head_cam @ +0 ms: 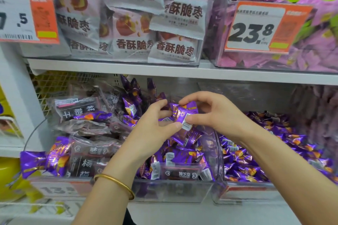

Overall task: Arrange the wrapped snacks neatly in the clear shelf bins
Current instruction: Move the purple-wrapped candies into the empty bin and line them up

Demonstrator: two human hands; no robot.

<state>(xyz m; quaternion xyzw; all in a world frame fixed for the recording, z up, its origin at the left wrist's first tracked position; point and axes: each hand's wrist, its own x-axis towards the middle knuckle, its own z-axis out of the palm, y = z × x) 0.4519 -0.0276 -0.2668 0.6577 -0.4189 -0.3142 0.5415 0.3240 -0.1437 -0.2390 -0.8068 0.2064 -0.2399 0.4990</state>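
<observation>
Slippage is the main risk. Both hands pinch a purple snack (184, 113) in the air just above the middle bin (173, 191). The left hand (155, 124) has thumb and fingers closed on its left end, and the right hand (214, 113) has its grip closed on the barcode end. The foil looks slick. The left hand may hold a second piece beneath, though the overlap makes that hard to tell. A loosened pinch would drop one among the dark packets (87, 113), which are already mixed with purple pieces in this bin.

The matching purple heap fills the right bin (237, 192), just beside. A short or careless toss could hit the wall between the two and slide back the wrong way.

At the far left a big purple piece (43, 162) lies near the shelf front. A brush from the left forearm could knock it off.
</observation>
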